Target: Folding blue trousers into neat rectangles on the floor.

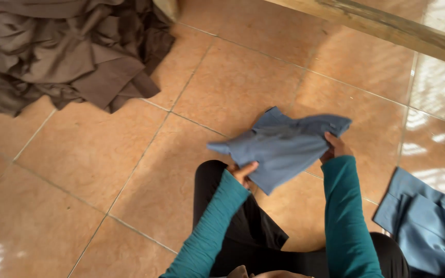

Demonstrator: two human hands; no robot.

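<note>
Partly hidden beneath the blue cloth piece (284, 146), both the left hand (243, 172) and right hand (336, 148) grip it; more blue fabric (428, 216) is cut off at the floor's (78, 170) right edge.

Two hands hold a blue-grey garment above a tiled floor

The left hand (243, 172) grips the blue-grey garment (281, 146) at its lower edge, and the right hand (336, 148) pinches its right side. A brown cloth heap (68, 51) lies well apart on the orange tiles (78, 154); another blue piece (428, 226) lies near the right knee.
</note>
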